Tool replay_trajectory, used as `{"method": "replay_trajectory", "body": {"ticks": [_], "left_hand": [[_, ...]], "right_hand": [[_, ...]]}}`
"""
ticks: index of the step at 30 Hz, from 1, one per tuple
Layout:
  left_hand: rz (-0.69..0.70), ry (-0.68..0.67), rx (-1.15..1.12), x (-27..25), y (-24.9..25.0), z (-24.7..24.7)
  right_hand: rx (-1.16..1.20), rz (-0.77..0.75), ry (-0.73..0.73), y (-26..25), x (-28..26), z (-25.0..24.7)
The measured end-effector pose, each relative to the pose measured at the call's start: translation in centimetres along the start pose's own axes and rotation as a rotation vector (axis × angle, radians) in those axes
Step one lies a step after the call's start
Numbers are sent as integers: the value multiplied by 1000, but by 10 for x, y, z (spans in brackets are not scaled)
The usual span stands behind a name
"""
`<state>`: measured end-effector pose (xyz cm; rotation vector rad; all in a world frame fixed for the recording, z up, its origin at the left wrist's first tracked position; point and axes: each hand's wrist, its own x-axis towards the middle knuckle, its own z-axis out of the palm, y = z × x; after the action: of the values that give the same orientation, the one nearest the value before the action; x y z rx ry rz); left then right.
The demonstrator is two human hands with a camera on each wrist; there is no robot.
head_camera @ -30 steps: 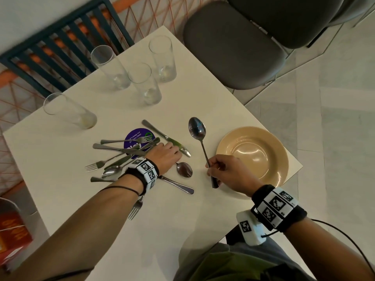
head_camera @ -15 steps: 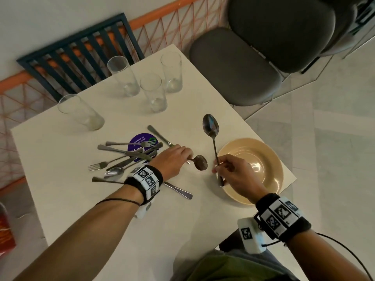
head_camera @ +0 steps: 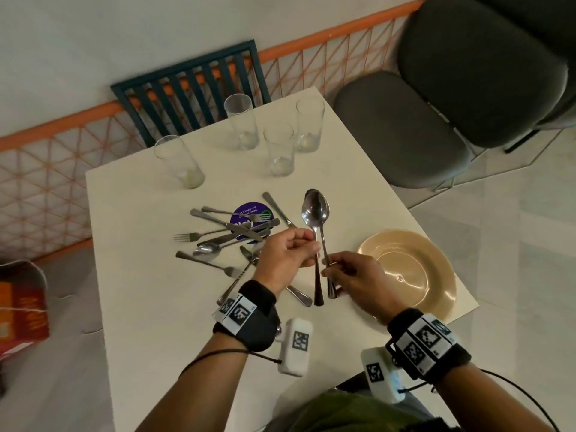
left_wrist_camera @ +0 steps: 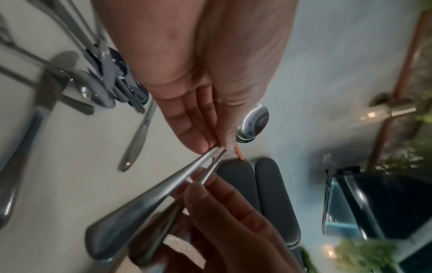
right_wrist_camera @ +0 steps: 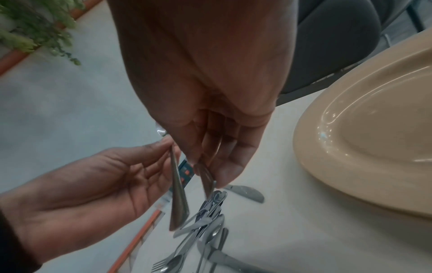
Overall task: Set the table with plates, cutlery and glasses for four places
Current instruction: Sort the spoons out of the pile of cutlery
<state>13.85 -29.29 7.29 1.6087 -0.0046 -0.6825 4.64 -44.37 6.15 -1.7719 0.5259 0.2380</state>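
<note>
Two steel spoons point(head_camera: 315, 210) are held upright above the white table point(head_camera: 174, 307), their bowls overlapping. My left hand point(head_camera: 313, 247) pinches one spoon's handle point(left_wrist_camera: 149, 195) between thumb and fingers. My right hand point(head_camera: 330, 263) pinches the other spoon's handle point(right_wrist_camera: 205, 177) just to the right. A tan plate point(head_camera: 408, 272) lies at the table's right corner, beside the right hand. A pile of forks, knives and spoons point(head_camera: 230, 235) lies left of the hands. Several empty glasses point(head_camera: 279, 151) stand at the far side.
A round purple sticker point(head_camera: 249, 216) lies under the cutlery pile. A lone knife point(head_camera: 277, 208) lies behind the hands. Grey padded chairs point(head_camera: 402, 129) stand at the far right, and an orange mesh railing point(head_camera: 311, 57) runs behind the table. A red box point(head_camera: 21, 304) sits on the floor at left.
My left hand picked a spoon off the table and raised it. My right hand lifted its spoon too, and the two spoons now stand side by side in the air.
</note>
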Motion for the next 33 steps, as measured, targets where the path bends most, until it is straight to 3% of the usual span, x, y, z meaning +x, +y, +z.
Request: {"method": "replay_trajectory", "body": {"ticks": [5,13,24,29,33], "left_hand": [[-73,108,-130,-11,-7,1],[-52,224,23,-20,-12,3],[-110,235,132,-25,-23,3],[-121,230,151,-28,-34,-1],[-105,142,144,-31,-41,-13]], "right_hand": [[46,8,-66,-6,-1,11],[-59,-19,-172,-4,-4,11],[129,200,-467,12,14,12],[80,198,-516,17,19,17],[81,197,-520,22,20,25]]}}
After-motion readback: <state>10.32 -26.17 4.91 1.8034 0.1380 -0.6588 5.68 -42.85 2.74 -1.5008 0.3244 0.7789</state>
